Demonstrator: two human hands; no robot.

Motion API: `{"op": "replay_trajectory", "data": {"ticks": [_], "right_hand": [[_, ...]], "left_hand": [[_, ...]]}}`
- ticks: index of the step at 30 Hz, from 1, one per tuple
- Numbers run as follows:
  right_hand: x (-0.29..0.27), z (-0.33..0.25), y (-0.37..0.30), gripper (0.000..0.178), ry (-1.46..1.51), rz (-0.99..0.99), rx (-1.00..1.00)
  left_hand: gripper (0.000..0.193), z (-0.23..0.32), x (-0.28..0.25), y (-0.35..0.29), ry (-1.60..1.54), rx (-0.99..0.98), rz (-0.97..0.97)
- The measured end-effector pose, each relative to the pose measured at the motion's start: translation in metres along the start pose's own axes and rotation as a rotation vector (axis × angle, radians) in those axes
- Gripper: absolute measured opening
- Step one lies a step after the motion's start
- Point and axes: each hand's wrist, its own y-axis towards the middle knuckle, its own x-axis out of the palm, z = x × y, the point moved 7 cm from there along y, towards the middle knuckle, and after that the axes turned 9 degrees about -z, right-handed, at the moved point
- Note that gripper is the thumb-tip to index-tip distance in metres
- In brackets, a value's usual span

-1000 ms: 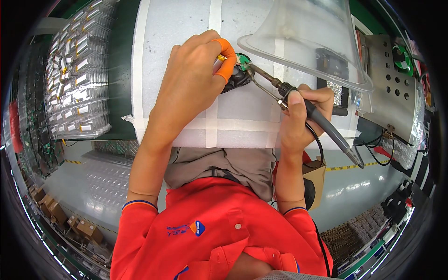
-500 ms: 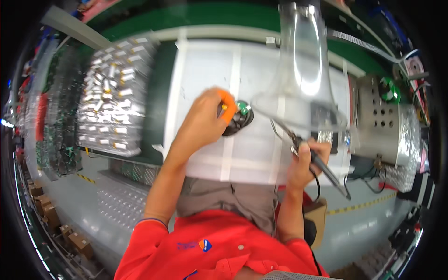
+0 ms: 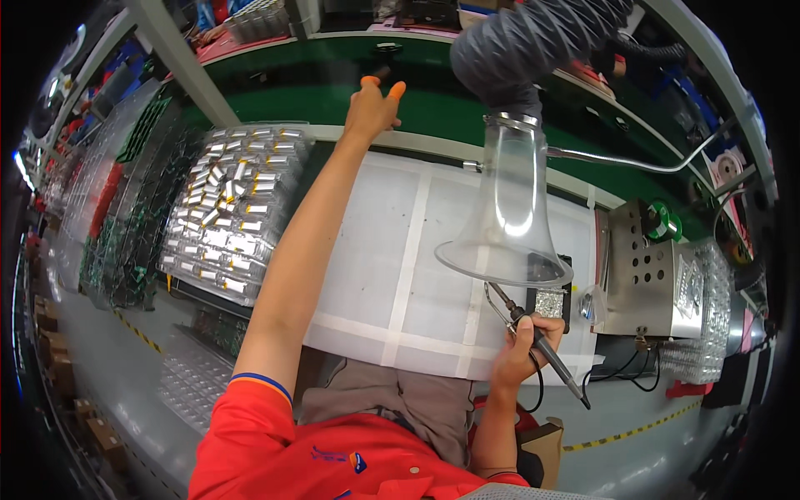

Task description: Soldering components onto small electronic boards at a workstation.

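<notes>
Reaching across the bench calls for a free path. The clear trays [image 3: 279,218] stand at the left, just beside the left arm [image 3: 302,254]; hold the elbow off their edge.

The left hand [image 3: 373,112] is over the green surface [image 3: 442,117], beyond the far edge of the mat [image 3: 371,271]. Orange covers [image 3: 397,89] fit two of its digits, which are spread apart. A small dark thing [image 3: 382,72] is at their tips, blurred; whether it is gripped or merely touched cannot be told. For sound handling, support it level and part the fingers only once its underside bears fully on the surface.

The iron [image 3: 558,362] is in the right hand [image 3: 525,346], above the near right part of the mat. Thumb and fingers close round its grey handle, well back from the metal end. The tip points far and left, close to the near rim of the funnel [image 3: 512,225]; contact cannot be judged. With the other arm extended, good practice is to hold this tip off mat and rim and leave the cable [image 3: 542,383] slack.

Farther right are the black box [image 3: 567,292], the metal case [image 3: 625,296] and the green spool [image 3: 664,223].
</notes>
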Motion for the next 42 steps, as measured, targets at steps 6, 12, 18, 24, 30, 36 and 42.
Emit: {"op": "replay_trajectory", "data": {"ticks": [6, 12, 18, 24, 30, 36, 42], "right_hand": [[0.0, -0.004, 0.002, 0.019, -0.042, -0.017, -0.064], [-0.001, -0.004, -0.001, 0.023, -0.066, -0.126, 0.025], [-0.009, 0.001, -0.002, 0.029, -0.116, -0.09, 0.084], [-0.006, 0.001, -0.003, 0.028, -0.098, -0.167, 0.102], [-0.002, -0.005, -0.003, 0.021, -0.116, -0.073, 0.051], [-0.011, -0.007, -0.007, 0.013, -0.196, 0.136, -0.097], [-0.019, 0.0, -0.007, 0.013, -0.059, 0.231, -0.069]], "left_hand": [[0.036, 0.0, 0.079, 0.045, 0.557, 0.371, -0.085], [0.054, 0.014, 0.134, 0.103, 0.961, 0.523, -0.256], [0.024, 0.055, 0.177, 0.092, 1.558, 0.669, -0.498], [0.026, 0.037, 0.178, 0.117, 1.074, 0.886, -0.149], [0.049, 0.003, 0.129, 0.115, 0.967, 0.292, -0.278], [0.037, 0.009, 0.026, -0.045, 0.823, 0.066, -0.267], [0.039, -0.003, -0.034, -0.246, 0.185, 0.216, -0.653]]}}
